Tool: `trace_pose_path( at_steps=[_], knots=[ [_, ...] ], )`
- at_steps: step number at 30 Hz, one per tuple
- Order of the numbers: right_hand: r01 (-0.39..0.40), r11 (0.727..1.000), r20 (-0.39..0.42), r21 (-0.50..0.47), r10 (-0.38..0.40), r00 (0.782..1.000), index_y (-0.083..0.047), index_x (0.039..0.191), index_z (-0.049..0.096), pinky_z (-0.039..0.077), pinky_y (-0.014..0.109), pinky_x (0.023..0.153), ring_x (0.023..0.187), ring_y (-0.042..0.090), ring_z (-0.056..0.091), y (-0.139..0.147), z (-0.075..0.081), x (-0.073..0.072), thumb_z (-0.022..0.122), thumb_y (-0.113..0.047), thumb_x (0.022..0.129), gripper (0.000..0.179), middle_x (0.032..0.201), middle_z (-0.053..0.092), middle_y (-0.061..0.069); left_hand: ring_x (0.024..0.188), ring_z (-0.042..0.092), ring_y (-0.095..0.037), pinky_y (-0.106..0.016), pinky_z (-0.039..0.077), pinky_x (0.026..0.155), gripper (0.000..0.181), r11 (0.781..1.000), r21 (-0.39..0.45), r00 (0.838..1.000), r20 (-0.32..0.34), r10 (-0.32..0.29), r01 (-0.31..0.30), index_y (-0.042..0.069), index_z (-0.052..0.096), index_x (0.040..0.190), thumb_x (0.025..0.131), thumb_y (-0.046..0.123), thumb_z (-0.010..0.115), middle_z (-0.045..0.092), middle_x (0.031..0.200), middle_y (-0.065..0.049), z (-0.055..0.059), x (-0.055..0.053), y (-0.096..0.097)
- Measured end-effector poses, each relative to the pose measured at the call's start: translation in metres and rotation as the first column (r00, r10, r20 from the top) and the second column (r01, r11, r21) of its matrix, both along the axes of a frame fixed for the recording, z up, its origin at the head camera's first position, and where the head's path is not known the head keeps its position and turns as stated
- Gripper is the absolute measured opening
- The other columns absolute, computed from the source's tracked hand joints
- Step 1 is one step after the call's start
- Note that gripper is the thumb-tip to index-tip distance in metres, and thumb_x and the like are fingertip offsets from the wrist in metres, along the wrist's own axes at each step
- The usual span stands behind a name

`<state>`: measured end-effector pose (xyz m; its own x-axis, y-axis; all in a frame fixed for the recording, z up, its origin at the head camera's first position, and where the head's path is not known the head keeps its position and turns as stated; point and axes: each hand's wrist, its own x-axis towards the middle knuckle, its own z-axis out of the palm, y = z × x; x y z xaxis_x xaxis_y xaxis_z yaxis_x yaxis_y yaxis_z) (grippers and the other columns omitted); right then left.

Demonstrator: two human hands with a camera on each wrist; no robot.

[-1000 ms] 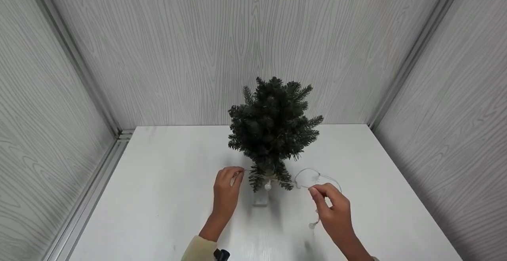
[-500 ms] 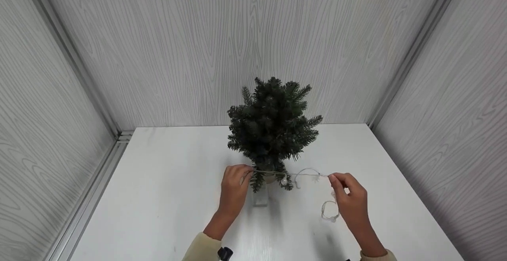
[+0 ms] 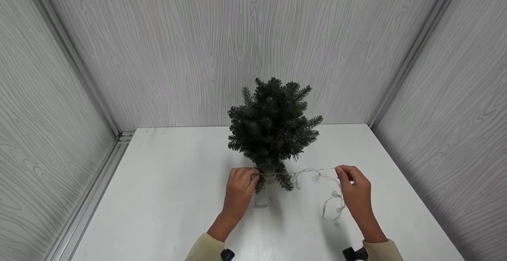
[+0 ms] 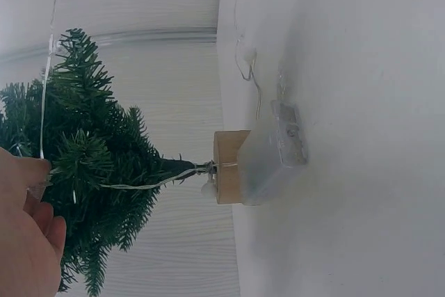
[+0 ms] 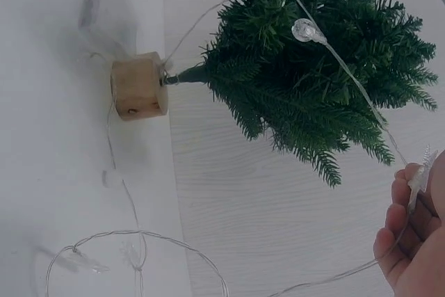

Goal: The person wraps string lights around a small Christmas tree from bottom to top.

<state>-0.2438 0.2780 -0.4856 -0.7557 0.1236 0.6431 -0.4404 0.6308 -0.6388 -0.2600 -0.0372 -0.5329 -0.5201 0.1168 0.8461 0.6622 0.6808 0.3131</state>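
Observation:
A small artificial Christmas tree (image 3: 273,122) stands upright on a round wooden base (image 5: 139,87). My left hand (image 3: 239,189) pinches a clear string-light wire at the lower left branches. The right hand (image 3: 356,189) pinches the same string light (image 5: 351,81) to the right of the tree, and the stretch between both hands is taut across the front. A round clear bulb (image 5: 306,30) hangs on that stretch. Beside the right fingers sits a clear spiky light (image 5: 425,170). From the left hand (image 4: 24,220) another length of wire (image 4: 156,184) runs to the trunk just above the base.
A clear battery box (image 4: 274,151) rests against the front of the base. Loose loops of wire (image 5: 163,240) with several clear bulbs trail from the right hand onto the white table (image 3: 158,197). Grey wood-grain panels (image 3: 178,51) enclose the back and sides.
My right hand has moved right and away from me, pulling the string light taut. The left hand has shifted slightly right, to the tree's lower branches. The tree stays put.

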Motion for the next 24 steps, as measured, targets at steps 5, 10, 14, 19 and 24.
trace_pose_path(
  at_steps=[5,10,14,19,24],
  knots=[
    [-0.002,1.0,0.008,-0.009,0.002,1.0,-0.007,0.1,0.069,0.043,0.013,0.064,0.075,0.01,0.056,0.001,-0.001,-0.016,0.062,-0.019,0.094,0.015,0.083,0.064,0.001,0.091,0.053,-0.017,-0.03,0.045,0.079,0.014,1.0,0.022,1.0,0.018,-0.002,0.001,0.01,0.069,0.098,0.085,0.008,0.072,0.064,0.1,0.001,-0.004,-0.001,0.002],
    [-0.005,1.0,0.041,-0.024,0.006,0.999,-0.008,0.101,0.069,0.044,0.013,0.063,0.075,0.01,0.057,-0.003,0.0,-0.032,0.061,-0.023,0.095,0.019,0.085,0.064,0.002,0.092,0.053,-0.016,-0.029,0.045,0.079,0.014,0.997,0.076,0.998,0.064,-0.011,0.006,0.012,0.068,0.099,0.086,0.01,0.072,0.063,0.1,0.002,-0.005,-0.001,0.002],
    [-0.015,1.0,0.074,-0.001,0.016,0.997,-0.009,0.101,0.069,0.045,0.017,0.061,0.072,0.01,0.056,-0.007,0.001,-0.042,0.06,-0.024,0.096,0.018,0.084,0.063,0.001,0.089,0.053,-0.016,-0.031,0.046,0.078,0.011,0.993,0.117,0.996,0.091,0.016,-0.026,0.011,0.069,0.097,0.086,0.009,0.071,0.064,0.098,0.001,-0.004,-0.002,0.002],
    [-0.049,0.998,0.077,0.032,0.047,0.996,-0.008,0.1,0.068,0.044,0.022,0.06,0.067,0.011,0.054,-0.014,0.003,-0.051,0.06,-0.021,0.096,0.016,0.083,0.062,0.001,0.085,0.052,-0.015,-0.031,0.047,0.075,0.01,0.971,0.221,0.986,0.156,0.052,-0.087,0.013,0.068,0.094,0.086,0.009,0.072,0.064,0.094,0.002,-0.003,-0.006,0.0],
    [-0.044,0.998,0.084,0.046,0.04,0.996,-0.009,0.101,0.069,0.044,0.024,0.059,0.066,0.011,0.054,-0.019,0.003,-0.053,0.06,-0.02,0.096,0.015,0.083,0.062,0.001,0.085,0.052,-0.013,-0.031,0.047,0.073,0.007,0.96,0.257,0.975,0.218,0.052,-0.109,0.014,0.068,0.094,0.088,0.011,0.07,0.064,0.093,0.004,-0.003,-0.011,-0.003]
  ],
)
